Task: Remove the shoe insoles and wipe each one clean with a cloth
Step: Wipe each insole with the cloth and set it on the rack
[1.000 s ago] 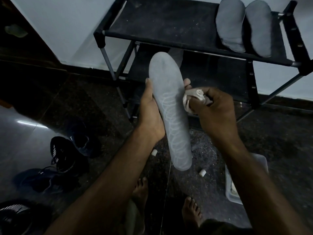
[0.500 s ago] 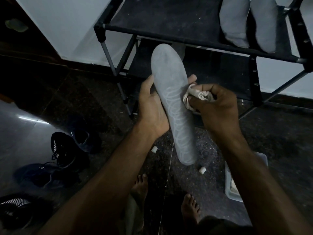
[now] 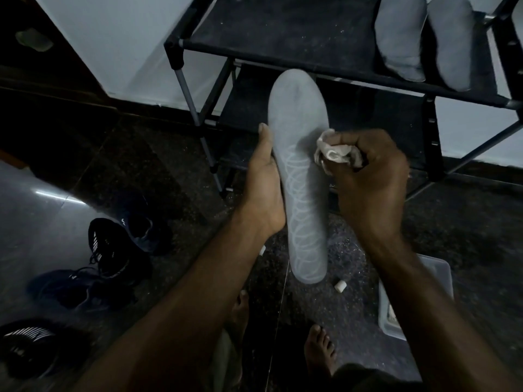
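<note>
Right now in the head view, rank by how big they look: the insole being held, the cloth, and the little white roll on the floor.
1. The held insole, largest, though nearness to the camera exaggerates it.
2. The cloth, bunched in the right hand.
3. The white roll, smallest.

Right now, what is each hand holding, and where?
Left hand grips the long grey insole at its left edge, mid-length; right hand clutches the crumpled white cloth.

The left hand (image 3: 264, 190) holds a grey insole (image 3: 300, 171) upright while the right hand (image 3: 370, 179) presses a crumpled, seemingly white cloth (image 3: 332, 151) against it.
</note>
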Available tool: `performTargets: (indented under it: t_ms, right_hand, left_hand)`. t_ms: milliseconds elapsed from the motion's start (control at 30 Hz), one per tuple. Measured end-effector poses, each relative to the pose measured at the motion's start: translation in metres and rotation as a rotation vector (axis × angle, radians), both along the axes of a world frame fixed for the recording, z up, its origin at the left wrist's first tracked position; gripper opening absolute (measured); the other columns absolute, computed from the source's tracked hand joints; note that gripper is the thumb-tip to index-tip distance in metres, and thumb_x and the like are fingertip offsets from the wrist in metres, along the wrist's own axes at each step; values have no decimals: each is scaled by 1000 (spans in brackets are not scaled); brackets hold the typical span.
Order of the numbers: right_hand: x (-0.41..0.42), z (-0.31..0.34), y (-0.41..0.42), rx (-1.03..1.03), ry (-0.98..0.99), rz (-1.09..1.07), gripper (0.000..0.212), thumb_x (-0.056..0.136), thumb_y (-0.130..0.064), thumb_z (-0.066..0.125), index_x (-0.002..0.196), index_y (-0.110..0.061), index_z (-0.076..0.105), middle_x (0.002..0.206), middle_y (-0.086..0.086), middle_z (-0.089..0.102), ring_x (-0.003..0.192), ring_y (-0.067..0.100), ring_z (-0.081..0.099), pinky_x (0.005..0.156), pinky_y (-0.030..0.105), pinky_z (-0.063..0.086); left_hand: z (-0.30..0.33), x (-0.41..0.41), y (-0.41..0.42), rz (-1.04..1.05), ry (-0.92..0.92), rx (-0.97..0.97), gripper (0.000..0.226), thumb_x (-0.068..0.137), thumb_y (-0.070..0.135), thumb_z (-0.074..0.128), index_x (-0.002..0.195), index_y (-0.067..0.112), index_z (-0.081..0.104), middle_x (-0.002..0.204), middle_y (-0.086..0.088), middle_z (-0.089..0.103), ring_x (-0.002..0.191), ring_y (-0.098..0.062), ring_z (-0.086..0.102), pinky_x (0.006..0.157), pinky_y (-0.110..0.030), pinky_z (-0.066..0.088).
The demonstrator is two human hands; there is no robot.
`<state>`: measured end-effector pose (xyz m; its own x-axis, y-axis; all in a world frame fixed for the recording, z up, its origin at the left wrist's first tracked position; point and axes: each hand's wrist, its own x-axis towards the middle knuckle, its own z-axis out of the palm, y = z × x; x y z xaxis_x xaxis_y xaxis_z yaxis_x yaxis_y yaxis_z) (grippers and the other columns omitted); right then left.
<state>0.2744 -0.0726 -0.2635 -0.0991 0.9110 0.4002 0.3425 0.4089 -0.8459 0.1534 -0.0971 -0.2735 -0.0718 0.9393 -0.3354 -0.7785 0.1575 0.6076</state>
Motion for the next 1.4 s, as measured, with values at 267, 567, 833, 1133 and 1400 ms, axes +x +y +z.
performTargets:
  t_ms: [267, 567, 833, 1133, 1400]
  right_hand:
    - [-9, 3, -12, 60, -361, 37, 18, 90, -19, 64, 104, -10, 73, 95, -2, 56, 78, -3, 49, 80, -2, 36]
    - [0, 2, -3, 128, -418, -63, 22, 91, -24, 63, 103, -9, 72, 96, 6, 59, 80, 8, 54, 67, 3, 35]
    - [-5, 9, -8, -21, -318, 213, 7, 86, -12, 69, 88, -12, 76, 85, -1, 66, 78, 5, 59, 80, 15, 47]
    - [-2, 5, -8, -13, -325, 156, 14, 87, -17, 70, 100, -19, 74, 97, 2, 67, 85, 6, 61, 77, 13, 46]
    - [0, 6, -4, 89, -343, 18, 18, 90, -22, 67, 105, -15, 73, 96, 4, 64, 82, 13, 61, 72, 24, 50]
  left_hand:
    - [0, 0, -2, -88, -103, 35, 78, 95, 66, 26, 126, 2, 58, 118, -20, 63, 109, -29, 60, 99, -40, 47]
    - [-1, 3, 1, -98, -84, 53, 73, 97, 64, 21, 126, 7, 57, 119, -18, 63, 111, -29, 59, 104, -44, 42]
    - [1, -7, 1, -114, -246, 39, 82, 93, 68, 31, 129, -3, 53, 131, -22, 50, 113, -28, 54, 110, -41, 36]
    - [4, -5, 0, -138, -246, 40, 83, 93, 69, 28, 141, 2, 41, 134, -20, 50, 121, -29, 51, 110, -43, 37]
    - [3, -4, 1, -137, -270, 82, 79, 95, 66, 26, 140, 4, 43, 125, -21, 55, 119, -30, 51, 109, -43, 36]
